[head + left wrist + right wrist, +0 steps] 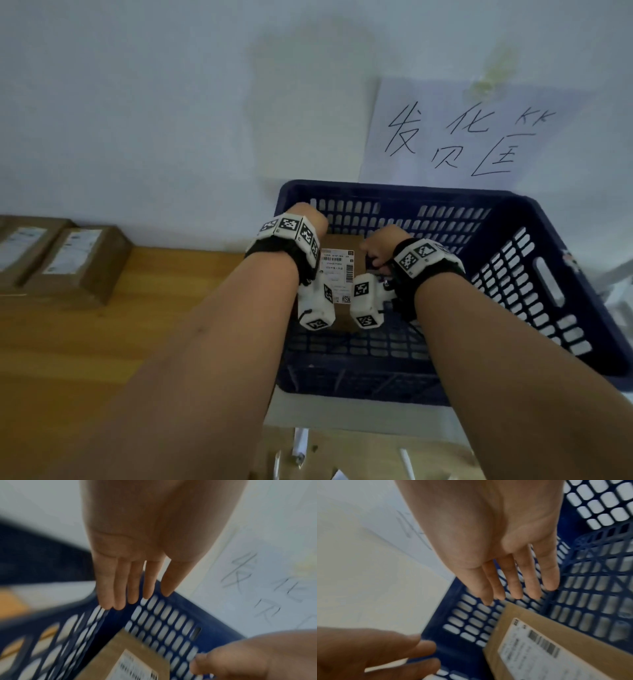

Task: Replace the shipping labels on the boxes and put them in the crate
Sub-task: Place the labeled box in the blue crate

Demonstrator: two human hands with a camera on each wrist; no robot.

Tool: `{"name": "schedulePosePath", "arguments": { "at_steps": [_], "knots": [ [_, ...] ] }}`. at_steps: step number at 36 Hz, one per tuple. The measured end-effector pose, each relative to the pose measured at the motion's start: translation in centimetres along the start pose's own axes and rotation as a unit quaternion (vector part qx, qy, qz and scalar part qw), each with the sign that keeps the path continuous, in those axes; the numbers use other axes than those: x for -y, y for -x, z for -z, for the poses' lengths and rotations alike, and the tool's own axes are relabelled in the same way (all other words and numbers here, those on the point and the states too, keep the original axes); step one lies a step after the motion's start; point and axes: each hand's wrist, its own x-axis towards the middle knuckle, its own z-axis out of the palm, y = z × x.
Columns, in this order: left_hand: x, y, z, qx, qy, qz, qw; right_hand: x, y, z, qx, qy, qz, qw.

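Both forearms hide much of the labelled cardboard box point(339, 270) in the slotted blue crate point(513, 260) — left hand point(137, 561) and right hand point(501, 555) straight-fingered, holding nothing.

Dim, cool, flat light across all three views; you get no hard shadows, only soft shade inside the crate point(555, 219). Head view: strong wide-angle bend at the edges, your forearms stretched large, slight softness on the wall sign point(469, 137). Left wrist view: heavy motion blur, crate mesh smeared. Right wrist view: a little sharper, yet the box label point(537, 655) print stays unreadable. No glare.
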Motion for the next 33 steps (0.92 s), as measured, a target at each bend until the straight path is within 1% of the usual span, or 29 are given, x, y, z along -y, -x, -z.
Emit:
{"name": "schedulePosePath", "arguments": {
  "at_steps": [3,6,8,12,15,17,20,22,25,28,30,32,33],
  "knots": [
    [1.1,1.3,2.2,-0.015,0.062,-0.036,0.997,2.4,2.4,0.4,-0.013,0.003,0.043,0.999],
    [2.5,3.3,5.2,-0.033,0.118,-0.041,0.992,5.1,5.0,0.5,-0.027,-0.005,0.088,0.996],
    [4.0,4.8,7.2,-0.052,0.134,-0.055,0.988,7.0,6.9,0.2,-0.044,-0.001,0.121,0.992],
    [7.9,7.1,11.0,-0.091,0.181,-0.047,0.978,11.0,10.4,-1.5,-0.074,-0.021,0.177,0.981],
    [11.6,9.1,13.2,-0.112,0.190,-0.026,0.975,13.9,13.0,-3.7,-0.063,-0.020,0.219,0.973],
    [14.4,10.2,14.3,-0.118,0.173,-0.008,0.978,15.6,14.6,-5.7,-0.058,-0.023,0.242,0.968],
    [19.6,11.9,15.6,-0.127,0.155,0.018,0.980,17.9,16.4,-9.8,-0.048,-0.037,0.253,0.966],
    [23.4,13.2,16.2,-0.132,0.156,0.032,0.978,19.2,17.7,-13.0,-0.037,-0.040,0.252,0.966],
    [29.4,15.1,16.8,-0.137,0.119,0.062,0.981,21.0,19.7,-18.4,-0.018,-0.031,0.267,0.963],
    [35.8,16.2,16.6,-0.154,0.103,0.089,0.979,22.4,21.6,-23.7,0.009,-0.032,0.261,0.965],
    [39.4,17.0,16.4,-0.153,0.094,0.109,0.978,23.1,22.6,-27.0,0.022,-0.021,0.259,0.965],
    [42.3,17.6,16.2,-0.135,0.092,0.134,0.977,23.6,23.3,-30.0,0.037,-0.010,0.254,0.966],
    [43.3,18.0,16.1,-0.124,0.108,0.141,0.976,23.7,23.6,-31.3,0.048,-0.003,0.250,0.967]
  ]
}}
